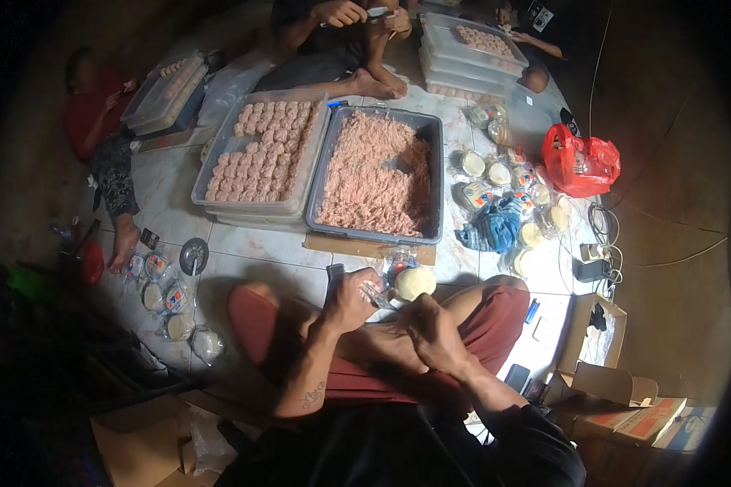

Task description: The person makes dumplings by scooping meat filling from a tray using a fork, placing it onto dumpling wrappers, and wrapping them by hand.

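Note:
My left hand (354, 302) is closed, fingers curled above my lap; a bit of something pale shows at its fingertips, too small to name. A metal utensil (379, 299), perhaps a fork, runs from those fingertips toward my right hand (437, 331), which is closed around its near end. Just beyond my hands lies a stack of round pale dough wrappers (415, 282). Farther ahead stands a grey tub (439, 183) of pink minced filling (365, 174). Left of it, a clear plastic tray (201, 193) carries rows of pinkish dumplings (256, 162).
Packs of wrappers (498, 174), a blue cloth (495, 223) and a red plastic bag (580, 161) are at right. More packs (154, 292) lie left. Cardboard boxes (617, 410) flank me. Other people sit around with stacked trays (471, 61). Cables (609, 243) lie right.

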`<state>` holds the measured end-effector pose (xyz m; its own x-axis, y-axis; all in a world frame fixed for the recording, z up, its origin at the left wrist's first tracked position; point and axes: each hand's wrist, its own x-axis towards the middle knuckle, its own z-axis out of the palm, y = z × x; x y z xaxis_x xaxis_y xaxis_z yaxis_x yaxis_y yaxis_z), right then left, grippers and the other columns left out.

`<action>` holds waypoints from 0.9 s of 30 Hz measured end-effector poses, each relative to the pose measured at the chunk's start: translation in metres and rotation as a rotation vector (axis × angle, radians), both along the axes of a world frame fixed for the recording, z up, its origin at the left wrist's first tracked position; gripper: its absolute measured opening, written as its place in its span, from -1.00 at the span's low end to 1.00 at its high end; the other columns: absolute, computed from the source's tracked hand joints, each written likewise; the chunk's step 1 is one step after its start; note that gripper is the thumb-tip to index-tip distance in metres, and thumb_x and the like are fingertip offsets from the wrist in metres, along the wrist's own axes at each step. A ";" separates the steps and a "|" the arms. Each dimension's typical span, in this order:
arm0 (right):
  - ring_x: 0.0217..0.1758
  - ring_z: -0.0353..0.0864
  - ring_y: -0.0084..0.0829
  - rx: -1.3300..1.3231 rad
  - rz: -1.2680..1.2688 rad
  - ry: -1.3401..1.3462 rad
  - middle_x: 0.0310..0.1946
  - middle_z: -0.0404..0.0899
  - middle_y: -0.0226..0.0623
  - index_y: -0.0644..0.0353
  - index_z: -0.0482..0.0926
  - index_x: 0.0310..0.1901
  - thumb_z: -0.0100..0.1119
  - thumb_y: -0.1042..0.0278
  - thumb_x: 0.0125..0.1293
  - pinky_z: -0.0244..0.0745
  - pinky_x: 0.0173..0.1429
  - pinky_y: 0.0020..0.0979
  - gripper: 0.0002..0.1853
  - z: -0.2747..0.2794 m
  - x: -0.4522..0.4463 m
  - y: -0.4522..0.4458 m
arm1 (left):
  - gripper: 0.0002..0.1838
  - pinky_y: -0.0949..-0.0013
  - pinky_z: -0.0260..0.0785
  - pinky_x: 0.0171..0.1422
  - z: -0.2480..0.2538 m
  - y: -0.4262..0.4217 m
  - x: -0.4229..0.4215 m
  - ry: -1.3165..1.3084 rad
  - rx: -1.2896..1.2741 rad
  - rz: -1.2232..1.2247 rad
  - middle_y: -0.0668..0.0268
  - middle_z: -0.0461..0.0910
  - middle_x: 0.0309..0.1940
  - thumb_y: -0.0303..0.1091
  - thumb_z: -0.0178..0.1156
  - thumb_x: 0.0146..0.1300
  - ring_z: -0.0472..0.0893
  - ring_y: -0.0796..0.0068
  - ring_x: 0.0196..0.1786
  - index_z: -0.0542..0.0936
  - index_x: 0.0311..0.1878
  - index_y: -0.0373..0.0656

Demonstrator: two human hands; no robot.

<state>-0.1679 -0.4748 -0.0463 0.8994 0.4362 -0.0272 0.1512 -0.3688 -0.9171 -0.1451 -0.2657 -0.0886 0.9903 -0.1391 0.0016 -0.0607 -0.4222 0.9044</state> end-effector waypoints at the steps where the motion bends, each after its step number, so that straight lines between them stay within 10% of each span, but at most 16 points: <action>1: -0.28 0.49 -0.50 0.000 -0.002 -0.006 -0.37 0.49 -0.26 0.35 0.41 -0.14 0.07 0.68 0.36 0.47 -0.16 -0.39 -0.90 -0.008 -0.001 -0.005 | -0.67 0.39 0.45 -0.19 -0.003 -0.005 0.004 -0.031 0.095 0.032 0.35 0.62 -0.38 -0.40 0.57 0.03 0.57 0.61 -0.29 0.56 -0.29 -0.22; 2: -0.29 0.48 -0.51 0.082 -0.076 -0.005 -0.38 0.48 -0.27 0.35 0.41 -0.14 0.08 0.68 0.36 0.47 -0.17 -0.39 -0.90 -0.002 0.002 -0.005 | -0.68 0.37 0.42 -0.24 -0.005 -0.007 0.004 -0.080 -0.245 0.049 0.33 0.62 -0.41 -0.39 0.58 0.01 0.57 0.57 -0.32 0.55 -0.40 -0.21; 8: -0.33 0.49 -0.44 -0.061 -0.059 -0.041 -0.43 0.48 -0.29 0.34 0.40 -0.16 0.04 0.67 0.38 0.47 -0.19 -0.39 -0.93 0.003 0.001 -0.001 | -0.67 0.41 0.46 -0.09 -0.003 0.003 0.004 -0.074 -0.073 -0.070 0.38 0.64 -0.37 -0.47 0.55 0.00 0.61 0.57 -0.21 0.59 -0.22 -0.22; 11: -0.35 0.47 -0.47 0.204 -0.194 -0.108 -0.45 0.49 -0.32 0.33 0.44 -0.17 0.11 0.60 0.39 0.47 -0.21 -0.39 -0.94 0.005 0.008 -0.006 | -0.66 0.47 0.49 -0.07 -0.007 0.012 0.004 -0.134 -0.343 -0.050 0.37 0.65 -0.27 -0.50 0.56 0.01 0.60 0.62 -0.22 0.58 -0.20 -0.22; 14: -0.36 0.48 -0.44 -0.066 -0.308 -0.111 -0.43 0.51 -0.17 0.33 0.49 -0.20 0.20 0.46 0.42 0.45 -0.23 -0.36 -0.88 0.024 0.034 -0.022 | -0.59 0.52 0.40 -0.15 -0.024 0.030 0.003 -0.032 -0.625 0.131 0.46 0.55 -0.36 -0.38 0.62 -0.01 0.50 0.69 -0.26 0.54 -0.21 -0.16; 18: -0.27 0.65 0.11 -0.334 -0.117 -0.552 -0.35 0.64 0.12 0.26 0.58 -0.17 0.11 0.41 0.36 0.55 -0.20 -0.03 -0.87 -0.020 0.112 -0.033 | -0.60 0.48 0.41 -0.23 -0.047 0.024 0.014 -0.141 -0.472 0.242 0.51 0.50 -0.47 -0.31 0.62 0.01 0.48 0.65 -0.36 0.55 -0.24 -0.16; 21: -0.38 0.64 0.02 -0.794 0.020 -0.660 -0.38 0.63 -0.01 0.22 0.60 -0.19 0.19 0.48 0.29 0.52 -0.33 -0.05 -0.91 -0.043 0.149 -0.035 | -0.57 0.33 0.41 -0.25 -0.067 0.035 0.010 0.052 -0.117 0.195 0.36 0.55 -0.48 -0.17 0.62 0.01 0.49 0.50 -0.38 0.56 -0.33 -0.20; 27: -0.46 0.63 -0.05 -0.670 0.230 -0.867 -0.52 0.58 -0.10 0.18 0.60 -0.26 0.07 0.38 0.35 0.52 -0.37 -0.05 -0.87 -0.060 0.199 0.015 | -0.54 0.32 0.43 -0.22 -0.081 0.036 0.020 -0.080 -0.128 0.198 0.29 0.60 -0.46 -0.10 0.64 -0.07 0.51 0.46 -0.39 0.59 -0.35 -0.19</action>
